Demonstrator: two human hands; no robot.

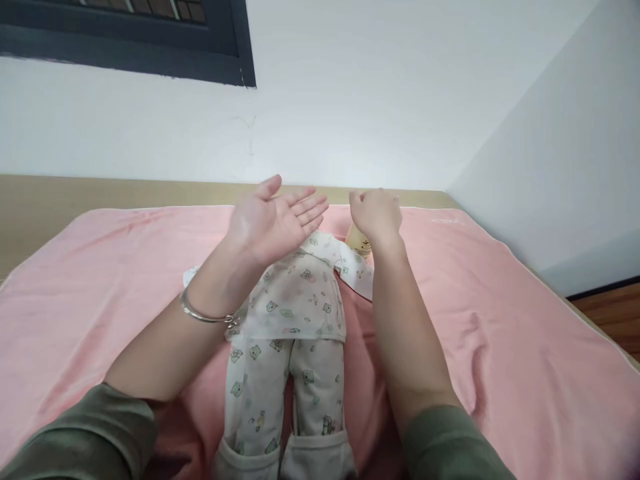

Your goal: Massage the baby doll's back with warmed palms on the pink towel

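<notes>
My left hand is held palm up with its fingers stretched out. It hangs above the upper part of a doll-sized clothed figure, and nothing solid lies on the palm. My right hand is closed at the top of a pale yellow bottle with dark print, partly hidden behind the hand and wrist. The figure wears a white patterned top and matching trousers with turned-up, footed ends. One sleeve reaches toward my right forearm. My left hand and arm cover the head area and most of the other sleeve.
A pink blanket lies under the figure, with creases at the right. Its far edge meets a light wooden surface along a white wall. A dark-framed window sits at upper left. Brown wood shows at far right.
</notes>
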